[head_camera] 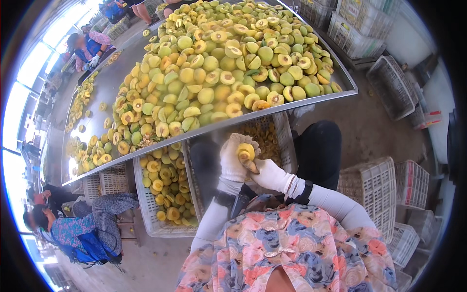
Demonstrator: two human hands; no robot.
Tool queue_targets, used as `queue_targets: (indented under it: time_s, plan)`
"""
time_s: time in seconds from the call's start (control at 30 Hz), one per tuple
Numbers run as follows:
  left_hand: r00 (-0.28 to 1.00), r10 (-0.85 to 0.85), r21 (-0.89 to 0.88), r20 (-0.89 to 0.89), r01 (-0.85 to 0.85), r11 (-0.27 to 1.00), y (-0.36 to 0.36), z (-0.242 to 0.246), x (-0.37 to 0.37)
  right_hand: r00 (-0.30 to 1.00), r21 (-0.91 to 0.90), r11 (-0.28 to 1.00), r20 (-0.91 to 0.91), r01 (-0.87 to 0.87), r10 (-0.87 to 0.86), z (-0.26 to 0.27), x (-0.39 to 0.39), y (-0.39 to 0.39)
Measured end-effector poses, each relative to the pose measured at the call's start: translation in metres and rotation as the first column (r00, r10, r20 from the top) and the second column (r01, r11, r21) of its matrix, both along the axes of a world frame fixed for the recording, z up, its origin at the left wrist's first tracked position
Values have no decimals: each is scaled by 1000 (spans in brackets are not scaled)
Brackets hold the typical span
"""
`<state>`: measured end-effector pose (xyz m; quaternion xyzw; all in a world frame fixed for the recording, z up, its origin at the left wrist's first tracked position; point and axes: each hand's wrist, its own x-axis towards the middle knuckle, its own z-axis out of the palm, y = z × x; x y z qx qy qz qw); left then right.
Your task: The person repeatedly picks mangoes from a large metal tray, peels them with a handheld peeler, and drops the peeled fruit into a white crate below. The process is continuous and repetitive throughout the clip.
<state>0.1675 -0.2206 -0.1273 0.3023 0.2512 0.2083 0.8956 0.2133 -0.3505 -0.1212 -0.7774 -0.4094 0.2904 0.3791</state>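
Note:
Before my lap, my left hand (235, 155), in a soiled white glove, grips a yellow-green halved stone fruit (246, 151) with its cut face showing. My right hand (268, 174), also gloved in white, holds a small tool (251, 166) with a curved, brownish end against the fruit's lower edge; its exact kind cannot be told. Beyond both hands, a large heap of halved and whole green-yellow fruit (211, 73) covers much of a metal-rimmed table (255, 114). Below the table edge, a crate (285, 137) behind my hands holds small yellow-brown pieces.
A white plastic crate (164, 230) of fruit halves stands left of my legs. More crates (375, 193) stand at the right, and others are stacked at the upper right (355, 34). One person sits at the lower left (73, 233); another works at the table's far left (89, 47).

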Motion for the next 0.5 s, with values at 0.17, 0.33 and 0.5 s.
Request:
queue_targets:
  time_s: [0.17,0.33,0.5]
  plan:
    - [994,105,-171,-31,-109,979,0,-17,1,998,-78,996,58,-35,39,-5,2,-3]
    - [985,162,200,55,-169,965,29,-22,6,973,-175,979,182,-109,141,-19,5,-12]
    - [910,413,793,-40,-223,567,58,3,-19,898,148,988,429,37,-98,-38,35,-9]
